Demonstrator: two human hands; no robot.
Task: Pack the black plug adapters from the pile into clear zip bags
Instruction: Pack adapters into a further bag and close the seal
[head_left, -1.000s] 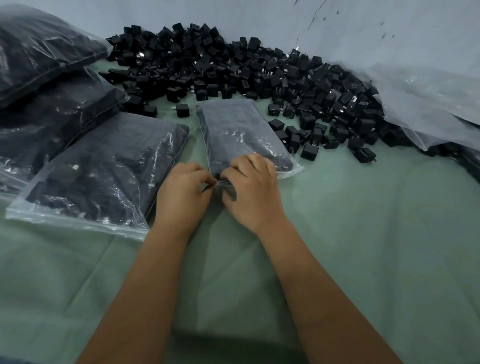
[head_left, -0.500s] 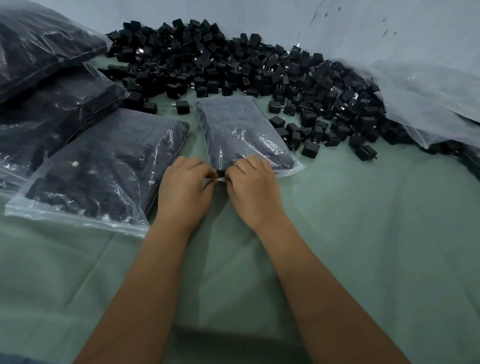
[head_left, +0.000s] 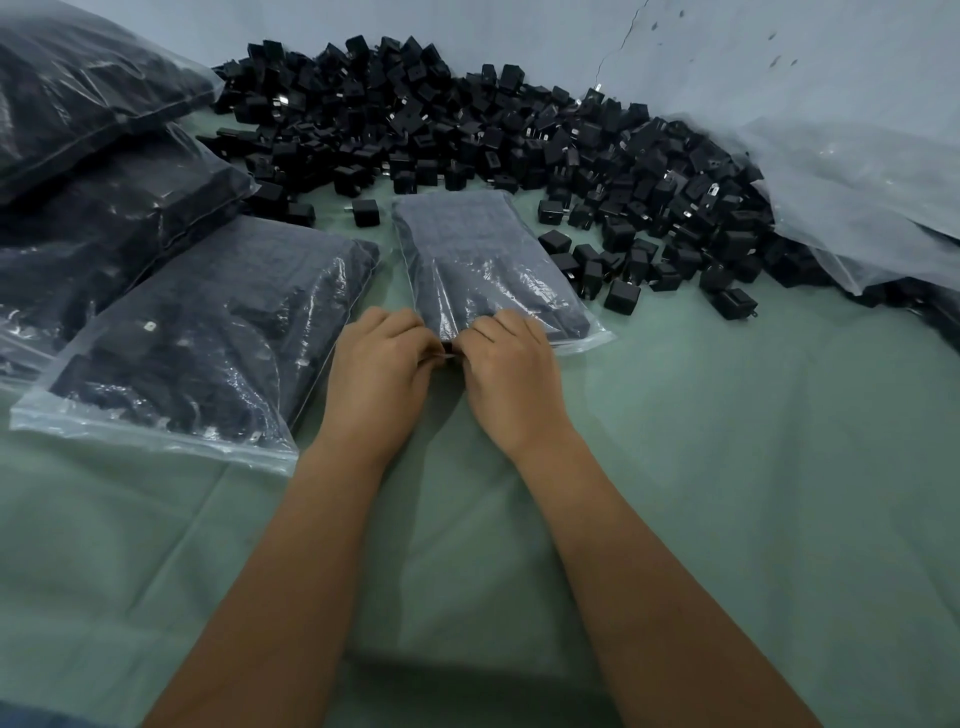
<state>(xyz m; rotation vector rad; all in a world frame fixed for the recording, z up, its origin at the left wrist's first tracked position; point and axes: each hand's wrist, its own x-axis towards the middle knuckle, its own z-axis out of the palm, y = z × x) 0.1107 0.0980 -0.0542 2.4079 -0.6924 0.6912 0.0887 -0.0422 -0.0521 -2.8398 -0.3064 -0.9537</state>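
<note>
Hands pinching zip bag mouth

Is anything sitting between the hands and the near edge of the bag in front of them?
Nothing visible does. The left hand and right hand both already pinch the near edge of the filled zip bag.

Work surface: creased pale green cloth covering. Behind it: plain pale blue-grey wall with a thin crack and dark specks.
</note>
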